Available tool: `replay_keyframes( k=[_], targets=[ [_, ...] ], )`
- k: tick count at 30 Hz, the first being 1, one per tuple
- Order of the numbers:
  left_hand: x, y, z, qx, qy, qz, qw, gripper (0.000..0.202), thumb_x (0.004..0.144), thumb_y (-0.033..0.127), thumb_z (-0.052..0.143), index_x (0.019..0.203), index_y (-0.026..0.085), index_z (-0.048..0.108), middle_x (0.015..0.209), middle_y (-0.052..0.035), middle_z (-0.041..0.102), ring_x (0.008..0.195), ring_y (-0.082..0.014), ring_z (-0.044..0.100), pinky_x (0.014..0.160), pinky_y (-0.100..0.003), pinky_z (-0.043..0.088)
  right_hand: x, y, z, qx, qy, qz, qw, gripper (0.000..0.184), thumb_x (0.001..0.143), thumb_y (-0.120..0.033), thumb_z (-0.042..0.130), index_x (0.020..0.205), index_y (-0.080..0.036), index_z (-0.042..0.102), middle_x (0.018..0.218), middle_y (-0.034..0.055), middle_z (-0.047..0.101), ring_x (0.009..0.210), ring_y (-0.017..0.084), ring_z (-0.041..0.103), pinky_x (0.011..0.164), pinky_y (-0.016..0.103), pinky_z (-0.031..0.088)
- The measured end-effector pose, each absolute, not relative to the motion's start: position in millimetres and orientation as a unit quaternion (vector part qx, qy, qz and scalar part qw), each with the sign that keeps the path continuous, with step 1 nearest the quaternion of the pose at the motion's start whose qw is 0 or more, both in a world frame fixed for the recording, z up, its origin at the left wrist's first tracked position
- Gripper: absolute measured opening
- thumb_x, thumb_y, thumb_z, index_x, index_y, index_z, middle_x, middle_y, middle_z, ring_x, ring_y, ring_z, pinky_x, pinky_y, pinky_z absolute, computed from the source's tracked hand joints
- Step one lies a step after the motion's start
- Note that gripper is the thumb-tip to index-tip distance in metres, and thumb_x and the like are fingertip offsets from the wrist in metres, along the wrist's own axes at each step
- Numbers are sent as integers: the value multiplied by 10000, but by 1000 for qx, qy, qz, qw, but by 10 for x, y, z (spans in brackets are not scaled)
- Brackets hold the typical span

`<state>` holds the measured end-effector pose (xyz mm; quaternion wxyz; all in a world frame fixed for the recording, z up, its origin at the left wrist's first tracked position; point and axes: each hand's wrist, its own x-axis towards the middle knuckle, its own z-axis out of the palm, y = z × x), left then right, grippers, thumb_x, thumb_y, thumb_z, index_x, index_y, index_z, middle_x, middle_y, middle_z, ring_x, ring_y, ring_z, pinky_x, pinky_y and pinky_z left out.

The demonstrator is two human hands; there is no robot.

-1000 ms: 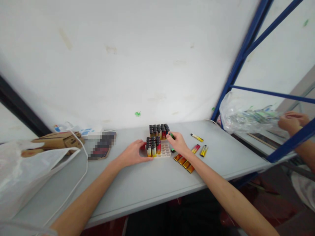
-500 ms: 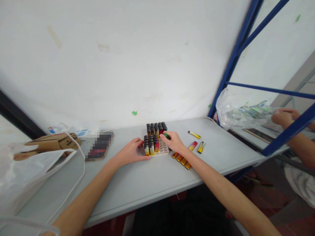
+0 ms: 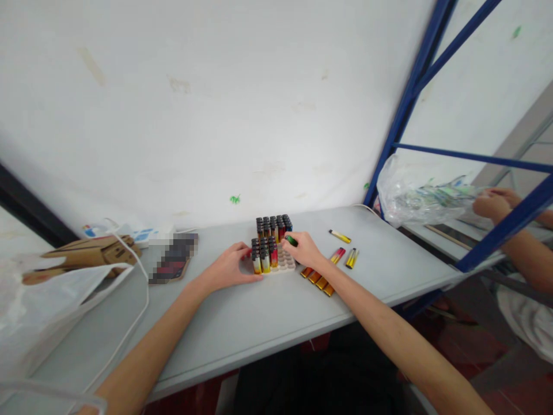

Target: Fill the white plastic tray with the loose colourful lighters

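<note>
A white slotted tray [image 3: 286, 264] on the grey table [image 3: 242, 323] holds several upright lighters [image 3: 271, 237] with black caps. My left hand [image 3: 227, 268] rests against the tray's left side, fingers curled round it. My right hand [image 3: 305, 251] pinches a green lighter [image 3: 291, 240] over the tray's right part, just above its empty slots. Several orange lighters [image 3: 317, 280] lie in a row on the table beside my right wrist. A red and yellow lighter [image 3: 338, 255] and two yellow lighters [image 3: 351, 258] lie further right.
A cardboard box [image 3: 86, 252], a white plastic bag [image 3: 38, 311] and a white cable [image 3: 129, 331] occupy the left. A blurred flat object [image 3: 173, 265] lies near the wall. A blue rack frame [image 3: 406, 109] stands right, with a clear bag [image 3: 415, 199] and another person's hands [image 3: 492, 203].
My right hand has carried the green lighter slightly left, closer over the tray's empty slots. My left hand stays on the tray. The camera view shifted a little.
</note>
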<state>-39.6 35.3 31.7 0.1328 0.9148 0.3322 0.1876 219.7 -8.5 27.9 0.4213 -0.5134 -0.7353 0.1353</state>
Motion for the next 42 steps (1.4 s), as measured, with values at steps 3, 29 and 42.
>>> replay_keyframes(
  k=[3,29,42],
  targets=[
    [-399,349,315,916,329,187,133,556,683,667,763,967,195,683,977,-57,630,884,-252,625,820,-366,519,2204,-92,278,-516,-733,127,423,392,957,-483,494,685,-207,437,595,-59,411,583,111,361,586,259,257],
    [-389,303,337,914,332,178,151,637,679,715,741,1044,198,672,972,-55,607,872,-248,602,812,-355,486,2262,-304,444,-439,-781,236,376,364,827,-503,756,974,-217,585,697,-15,682,630,160,646,608,262,468],
    [-391,320,320,916,330,176,144,630,689,722,734,1023,193,655,973,-54,603,874,-246,601,795,-343,482,2282,-341,564,-419,-821,236,309,480,873,-403,734,1300,-254,574,787,-25,678,705,169,636,665,273,471]
  ],
)
